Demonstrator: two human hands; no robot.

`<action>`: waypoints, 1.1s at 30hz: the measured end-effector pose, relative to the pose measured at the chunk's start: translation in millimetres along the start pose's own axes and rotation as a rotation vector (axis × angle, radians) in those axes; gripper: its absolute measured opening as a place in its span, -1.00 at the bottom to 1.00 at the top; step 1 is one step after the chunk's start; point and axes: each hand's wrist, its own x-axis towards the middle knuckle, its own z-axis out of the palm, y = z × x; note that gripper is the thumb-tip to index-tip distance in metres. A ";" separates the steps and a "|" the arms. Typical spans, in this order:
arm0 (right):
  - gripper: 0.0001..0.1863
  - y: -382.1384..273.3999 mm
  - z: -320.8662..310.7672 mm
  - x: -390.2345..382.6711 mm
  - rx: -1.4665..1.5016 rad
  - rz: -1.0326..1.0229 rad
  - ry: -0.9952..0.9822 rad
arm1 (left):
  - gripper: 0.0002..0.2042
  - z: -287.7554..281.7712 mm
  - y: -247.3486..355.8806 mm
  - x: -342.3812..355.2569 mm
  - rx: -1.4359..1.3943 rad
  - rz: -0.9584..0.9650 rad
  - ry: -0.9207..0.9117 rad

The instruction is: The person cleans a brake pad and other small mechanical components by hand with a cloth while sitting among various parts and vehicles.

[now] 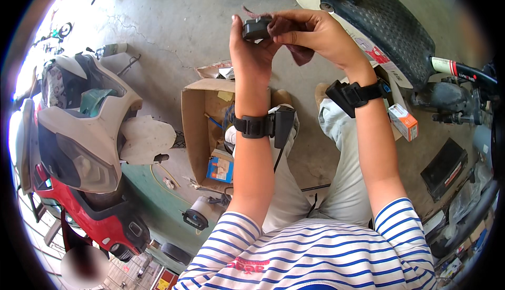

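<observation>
Out in front of me, my left hand point(251, 53) is closed around a small dark grey block-like part point(256, 28), thumb along its left side. I cannot make out what kind of part it is. A dark reddish-brown cloth point(301, 53) is pinched in the fingers of my right hand point(323, 33). The cloth touches the right side of the part, and one corner of it sticks up behind. Both wrists wear black straps with small black boxes.
An open cardboard box point(195, 132) with mixed items stands below my left forearm. White scooter panels point(79, 132) and a red scooter body point(94, 216) fill the left. A black ridged scooter footboard point(386, 24) lies upper right, near an orange-and-white carton point(404, 122).
</observation>
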 end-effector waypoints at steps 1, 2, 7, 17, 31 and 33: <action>-0.73 1.1 2.1 1.1 0.003 -0.003 -0.003 | -0.52 -21.6 -4.4 8.8 -0.318 -0.047 -0.233; -0.74 6.6 -0.4 0.3 -0.020 0.009 -0.031 | -0.54 -7.2 -4.8 4.9 -0.337 -0.053 -0.111; -0.72 4.2 6.0 -0.4 0.000 0.108 -0.083 | -0.55 1.3 1.2 -3.1 -0.320 0.008 0.112; -0.69 5.3 0.7 5.2 0.226 -0.097 0.469 | -0.44 -6.8 1.1 4.6 -0.403 -0.282 -0.204; -0.72 13.9 5.5 1.9 -0.221 0.034 0.070 | -0.35 -27.5 -2.4 8.7 -0.393 -0.252 -0.300; -0.72 9.7 -2.1 0.3 -0.272 0.021 -0.013 | -0.27 -28.9 1.0 9.7 -0.479 -0.292 -0.479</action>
